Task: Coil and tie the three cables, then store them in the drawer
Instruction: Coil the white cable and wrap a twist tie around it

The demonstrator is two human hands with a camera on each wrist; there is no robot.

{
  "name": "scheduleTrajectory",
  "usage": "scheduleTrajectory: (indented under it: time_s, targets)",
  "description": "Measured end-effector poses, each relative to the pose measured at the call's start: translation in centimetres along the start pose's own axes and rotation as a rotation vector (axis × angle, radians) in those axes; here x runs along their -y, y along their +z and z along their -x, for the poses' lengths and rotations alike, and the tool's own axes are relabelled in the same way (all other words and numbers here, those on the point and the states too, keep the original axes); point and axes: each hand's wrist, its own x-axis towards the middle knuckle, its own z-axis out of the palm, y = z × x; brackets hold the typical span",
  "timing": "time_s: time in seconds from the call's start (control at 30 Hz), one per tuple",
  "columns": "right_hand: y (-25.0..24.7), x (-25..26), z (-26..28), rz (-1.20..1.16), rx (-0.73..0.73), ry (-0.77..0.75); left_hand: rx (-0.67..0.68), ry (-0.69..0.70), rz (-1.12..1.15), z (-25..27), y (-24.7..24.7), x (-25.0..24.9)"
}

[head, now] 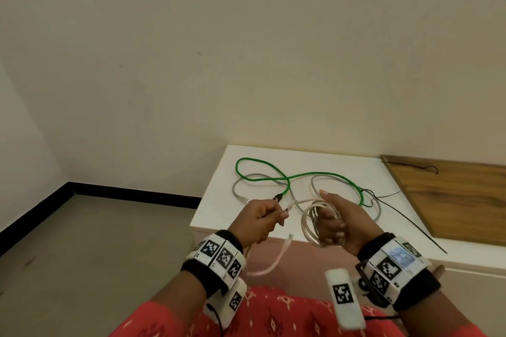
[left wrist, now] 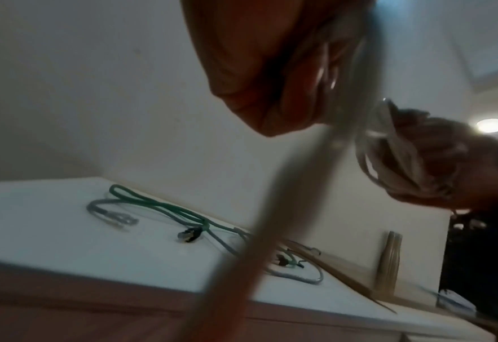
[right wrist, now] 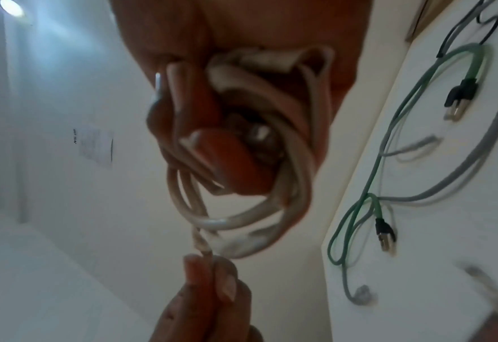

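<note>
My right hand (head: 335,220) grips a coil of white cable (head: 312,224) in front of the cabinet's near edge; the loops (right wrist: 241,208) wrap round its fingers. A short way to the left, my left hand (head: 262,217) pinches the loose stretch of that same cable (right wrist: 203,250), whose free end (head: 273,257) dangles below with its plug. A green cable (head: 276,178) and a grey cable (head: 246,186) lie loose and tangled on the white cabinet top (head: 315,157), beyond both hands. No drawer shows in any view.
A wooden board (head: 451,194) lies on the cabinet's right part, with a thin black wire (head: 421,168) on it. A thin black strip (head: 410,223) runs along the board's edge. Bare floor (head: 95,241) lies left of the cabinet, the wall behind.
</note>
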Motion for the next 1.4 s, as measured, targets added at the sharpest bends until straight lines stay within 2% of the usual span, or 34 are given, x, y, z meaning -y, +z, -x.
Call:
scheduleTrajectory:
  time_s: [0.1, 0.23, 0.3, 0.37, 0.43, 0.5, 0.63, 0.77, 0.8, 0.87, 0.9, 0.93, 1.07, 1.17, 1.27, 1.33, 1.4]
  targets:
    - [-0.2, 0.5, 0.3, -0.280, 0.085, 0.001, 0.030, -0.019, 0.076, 0.2, -0.5, 0.1]
    - [-0.6, 0.7, -0.2, -0.560, 0.240, -0.042, -0.016, -0.116, 0.158, 0.2, -0.8, 0.0]
    - [-1.0, 0.3, -0.7, -0.677, 0.372, -0.101, -0.076, -0.057, 0.067, 0.1, -0.5, -0.1]
    - [-1.6, 0.1, -1.1, -0.749, 0.323, -0.199, -0.179, 0.051, -0.075, 0.0, -0.3, 0.4]
    - [-2.1, 0.2, -1.2, -0.804, 0.318, -0.316, -0.212, 0.097, -0.205, 0.0, -0.5, 1.4]
    - [-1.8, 0.5, -1.2, -0.818, 0.278, -0.418, -0.190, 0.132, -0.315, 0.4, -0.3, 1.9]
    - [-0.7, 0.8, -1.2, -0.773, 0.012, -0.570, -0.098, 0.294, -0.694, 0.7, 1.0, 1.5]
    - [0.6, 0.6, -1.5, -0.552, -0.243, -0.622, 0.007, 0.471, -0.914, 0.7, 2.0, 1.5]
    - [0.9, 0.3, -1.7, -0.454, -0.298, -0.624, 0.032, 0.484, -0.954, 0.7, 2.2, 1.4]
    - [1.4, -0.4, -1.9, -0.174, -0.414, -0.632, 0.088, 0.420, -1.018, 0.8, 2.2, 0.8]
    - [1.8, -0.8, -2.0, -0.031, -0.459, -0.638, 0.091, 0.436, -1.014, 0.7, 2.1, 0.8]
    - [2.1, -1.2, -2.0, 0.092, -0.483, -0.641, 0.077, 0.512, -1.024, 0.6, 2.0, 0.8]
    - [2.4, -2.7, -2.6, 0.633, -0.406, -0.595, -0.024, 0.674, -1.229, 0.5, 1.7, 1.3]
    - [2.2, -3.2, -2.9, 1.038, -0.351, -0.495, -0.137, 0.703, -1.275, 0.3, 0.9, 0.3]
    - [2.0, -2.9, -2.8, 1.089, -0.248, -0.342, -0.312, 0.701, -1.231, 0.2, 0.0, 0.1]
    - [2.1, -2.9, -2.5, 1.099, -0.158, -0.253, -0.318, 0.727, -1.148, 0.2, -0.5, 0.1]
    - [2.3, -2.9, -2.3, 1.073, -0.083, -0.167, -0.251, 0.739, -1.042, -0.1, -0.7, 0.2]
